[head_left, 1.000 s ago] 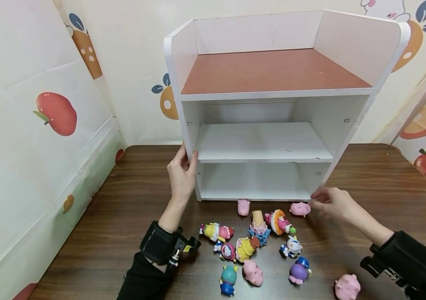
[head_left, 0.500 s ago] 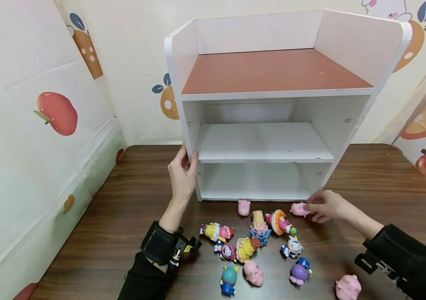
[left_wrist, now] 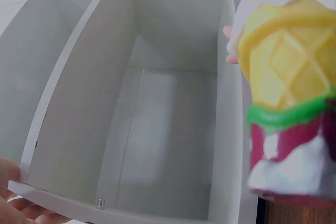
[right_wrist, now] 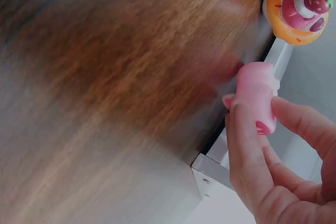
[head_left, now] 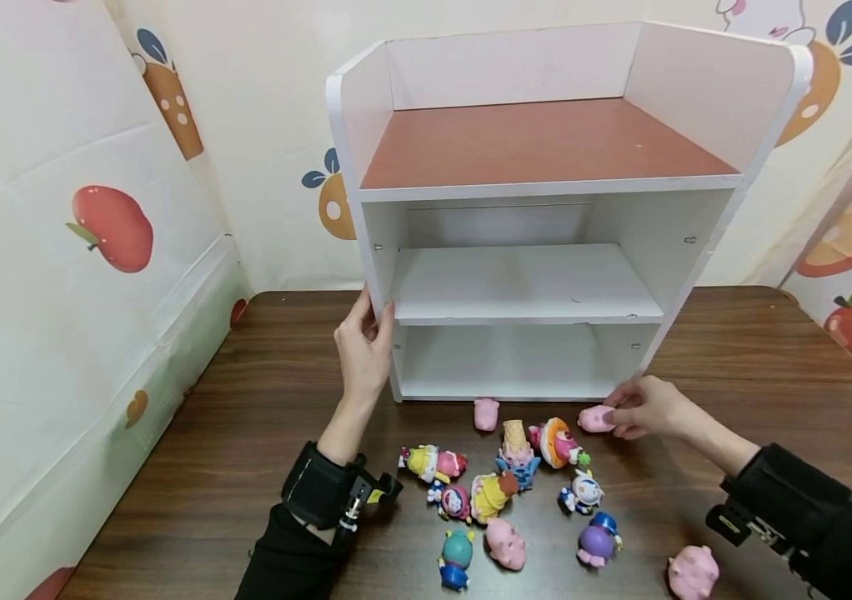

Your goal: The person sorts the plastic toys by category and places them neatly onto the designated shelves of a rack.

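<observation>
A white shelf unit with a reddish-brown top board stands on the table. My left hand grips its left side panel, thumb on the front edge and fingers along the outer face. In front of the unit's lower right corner, my right hand pinches a small pink pig figure between thumb and fingers. The right wrist view shows this pig lying on its side close to the base edge. A figure with an orange ring lies to its left.
Several small toy figures lie in front of the unit, among them a yellow-dressed figure, a purple one and more pink pigs. An upright pink pig stands by the base. The brown wooden table meets printed wall sheets.
My right hand has moved left from beside the unit's corner onto the pink pig and now pinches it. The left hand keeps its grip on the side panel.
</observation>
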